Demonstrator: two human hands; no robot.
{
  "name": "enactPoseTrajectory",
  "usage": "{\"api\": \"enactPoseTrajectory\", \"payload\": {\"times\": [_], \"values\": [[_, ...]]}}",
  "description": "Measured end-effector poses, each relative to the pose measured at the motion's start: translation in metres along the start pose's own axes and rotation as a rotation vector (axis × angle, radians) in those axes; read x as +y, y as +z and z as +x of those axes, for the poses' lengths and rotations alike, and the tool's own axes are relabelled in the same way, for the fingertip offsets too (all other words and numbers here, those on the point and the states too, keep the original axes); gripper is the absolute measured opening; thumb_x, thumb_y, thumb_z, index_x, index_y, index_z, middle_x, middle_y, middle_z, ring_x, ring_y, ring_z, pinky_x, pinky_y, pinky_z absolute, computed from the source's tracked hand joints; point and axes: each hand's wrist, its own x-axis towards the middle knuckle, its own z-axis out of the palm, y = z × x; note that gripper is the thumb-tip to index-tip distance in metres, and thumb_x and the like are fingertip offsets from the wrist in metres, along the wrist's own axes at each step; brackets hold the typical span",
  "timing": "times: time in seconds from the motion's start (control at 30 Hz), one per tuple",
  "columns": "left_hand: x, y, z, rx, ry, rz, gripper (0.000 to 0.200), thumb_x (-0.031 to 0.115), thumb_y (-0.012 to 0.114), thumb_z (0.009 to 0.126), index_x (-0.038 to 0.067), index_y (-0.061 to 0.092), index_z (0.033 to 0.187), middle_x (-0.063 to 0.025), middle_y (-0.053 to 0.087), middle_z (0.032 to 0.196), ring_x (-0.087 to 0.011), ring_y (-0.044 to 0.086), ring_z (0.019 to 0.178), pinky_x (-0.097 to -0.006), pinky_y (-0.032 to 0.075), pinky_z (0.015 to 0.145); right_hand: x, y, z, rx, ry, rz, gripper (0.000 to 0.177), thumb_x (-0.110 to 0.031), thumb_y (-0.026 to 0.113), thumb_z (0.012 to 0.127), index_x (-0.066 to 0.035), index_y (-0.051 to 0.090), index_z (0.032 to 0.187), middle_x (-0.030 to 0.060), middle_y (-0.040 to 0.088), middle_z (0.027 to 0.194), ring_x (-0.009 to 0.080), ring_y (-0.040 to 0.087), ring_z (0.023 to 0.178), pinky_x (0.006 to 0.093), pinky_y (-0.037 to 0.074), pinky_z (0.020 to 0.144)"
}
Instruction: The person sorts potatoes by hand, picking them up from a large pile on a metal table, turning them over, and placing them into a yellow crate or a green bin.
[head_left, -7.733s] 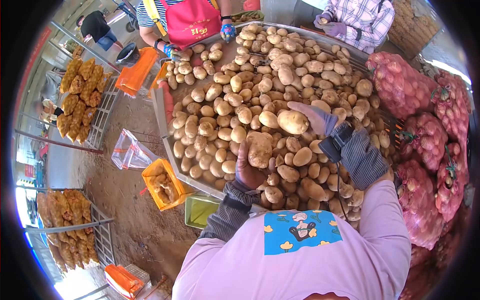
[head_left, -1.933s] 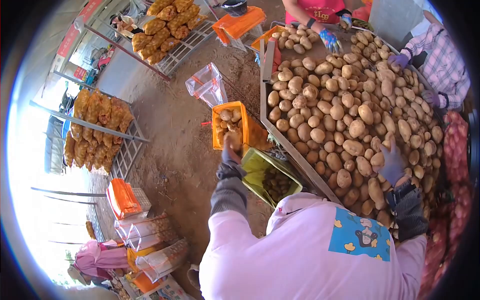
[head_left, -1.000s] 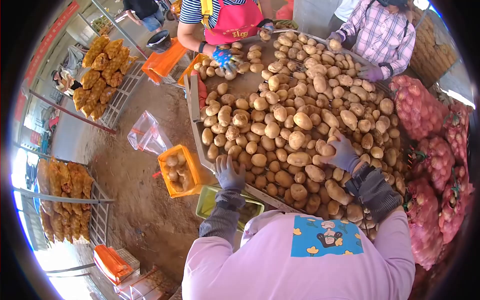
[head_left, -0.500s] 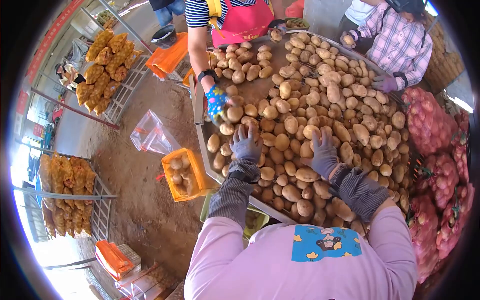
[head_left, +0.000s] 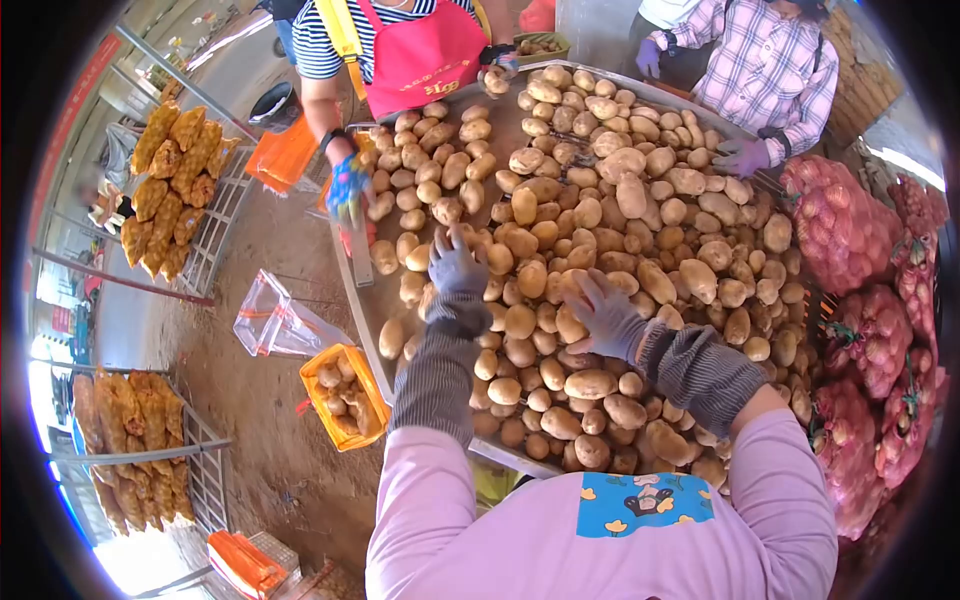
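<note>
Lying on the dirt at the far left, an orange crate (head_left: pixel 340 395) sits part-filled. Next comes the gloved left hand (head_left: pixel 455 265), fingers spread wide on the potatoes (head_left: pixel 600 200) heaped across the metal table (head_left: pixel 362 300), gripping nothing. The right hand (head_left: pixel 605 315) rests palm-down mid-heap, fingers splayed, holding nothing. Red net sacks (head_left: pixel 850 220) stand rightmost.

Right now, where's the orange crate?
Head view, lower left: the orange crate sits on the dirt off the left rim of the table, just below the clear bag and left of the person's left sleeve.
</note>
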Motion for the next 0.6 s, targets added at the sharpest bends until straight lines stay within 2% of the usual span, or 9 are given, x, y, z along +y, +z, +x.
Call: {"api": "enactPoseTrajectory", "payload": {"times": [0.03, 0.07, 0.17, 0.23, 0.27, 0.37, 0.5, 0.57, 0.6], "values": [[0.004, 0.007, -0.005, 0.151, 0.12, 0.075, 0.066, 0.036, 0.061, 0.091, 0.008, 0.04, 0.146, -0.0235, 0.042, 0.147, -0.0423, 0.045, 0.13, -0.0526, 0.039, 0.107, 0.0, 0.001, 0.009, 0.005, 0.006, -0.001, 0.104, -0.065, 0.074, 0.069, -0.012, 0.036, 0.149, 0.021, 0.027, 0.15, 0.0469, 0.034, 0.135, 0.0543, 0.038, 0.109], [0.017, -0.003, -0.011, 0.154, 0.186, 0.011, 0.06, 0.035, 0.061, 0.091, 0.008, 0.046, 0.141, -0.0234, 0.043, 0.145, -0.0421, 0.041, 0.133, -0.0544, 0.033, 0.11, -0.004, 0.001, 0.019, 0.046, 0.023, 0.052, 0.102, -0.065, 0.073, 0.07, -0.012, 0.036, 0.149, 0.0213, 0.026, 0.15, 0.0476, 0.034, 0.135, 0.055, 0.039, 0.108], [0.039, -0.02, -0.034, 0.174, 0.213, -0.355, 0.054, 0.03, 0.065, 0.09, 0.003, 0.052, 0.135, -0.0258, 0.051, 0.135, -0.0438, 0.049, 0.125, -0.0519, 0.039, 0.105, -0.01, -0.001, 0.049, -0.026, 0.047, -0.016, 0.095, -0.062, 0.068, 0.075, -0.012, 0.036, 0.149, 0.0227, 0.025, 0.151, 0.0496, 0.034, 0.135, 0.0545, 0.041, 0.108], [0.046, -0.029, -0.057, 0.185, 0.211, -0.437, 0.052, 0.027, 0.067, 0.089, 0.001, 0.054, 0.133, -0.0261, 0.054, 0.131, -0.044, 0.052, 0.121, -0.0508, 0.041, 0.104, -0.004, 0.021, 0.069, 0.14, -0.291, -0.403, 0.082, -0.046, 0.073, 0.074, -0.003, 0.045, 0.139, 0.0204, 0.032, 0.146, 0.0455, 0.037, 0.133, 0.0503, 0.042, 0.108], [0.045, -0.034, -0.066, 0.158, 0.228, -0.404, 0.052, 0.027, 0.067, 0.089, 0.001, 0.054, 0.132, -0.0267, 0.054, 0.13, -0.0442, 0.052, 0.121, -0.0515, 0.041, 0.104, -0.004, 0.049, 0.086, 0.043, -0.112, -0.284, 0.07, -0.033, 0.065, 0.085, -0.014, 0.04, 0.147, 0.0214, 0.03, 0.15, 0.0459, 0.036, 0.135, 0.0435, 0.054, 0.097], [0.038, -0.035, -0.089, 0.176, 0.311, -0.242, 0.055, 0.027, 0.069, 0.087, 0.002, 0.053, 0.134, -0.0236, 0.05, 0.136, -0.0425, 0.048, 0.125, -0.0524, 0.037, 0.107, 0.001, 0.027, 0.122, 0.142, 0.027, 0.037, 0.062, -0.025, 0.064, 0.087, -0.015, 0.044, 0.144, 0.019, 0.035, 0.146, 0.0411, 0.044, 0.129, 0.0393, 0.058, 0.088], [0.035, -0.023, -0.105, 0.058, 0.309, -0.103, 0.061, 0.036, 0.07, 0.083, 0.006, 0.054, 0.133, -0.0217, 0.047, 0.14, -0.0428, 0.044, 0.128, -0.0582, 0.028, 0.11, 0.033, 0.017, 0.162, 0.403, -0.198, -0.212, 0.064, -0.03, 0.075, 0.074, -0.011, 0.052, 0.131, 0.0143, 0.047, 0.127, 0.0315, 0.054, 0.112, 0.0393, 0.057, 0.084], [0.037, -0.028, -0.107, -0.177, 0.329, 0.012, 0.065, 0.046, 0.069, 0.081, 0.01, 0.054, 0.132, -0.0202, 0.046, 0.142, -0.0428, 0.04, 0.132, -0.0636, 0.019, 0.112, 0.052, -0.02, 0.167, 0.297, -0.058, 0.036, 0.056, -0.033, 0.077, 0.071, -0.008, 0.057, 0.116, 0.0126, 0.05, 0.118, 0.0278, 0.054, 0.104, 0.0415, 0.053, 0.088], [0.036, -0.026, -0.105, -0.171, 0.324, 0.022, 0.065, 0.048, 0.066, 0.082, 0.011, 0.054, 0.134, -0.0189, 0.043, 0.144, -0.0422, 0.037, 0.134, -0.0659, 0.014, 0.112, 0.068, -0.03, 0.164, 0.35, 0.119, -0.005, 0.053, -0.034, 0.077, 0.073, -0.008, 0.055, 0.114, 0.0122, 0.05, 0.115, 0.0269, 0.053, 0.102, 0.0433, 0.052, 0.089]]}}
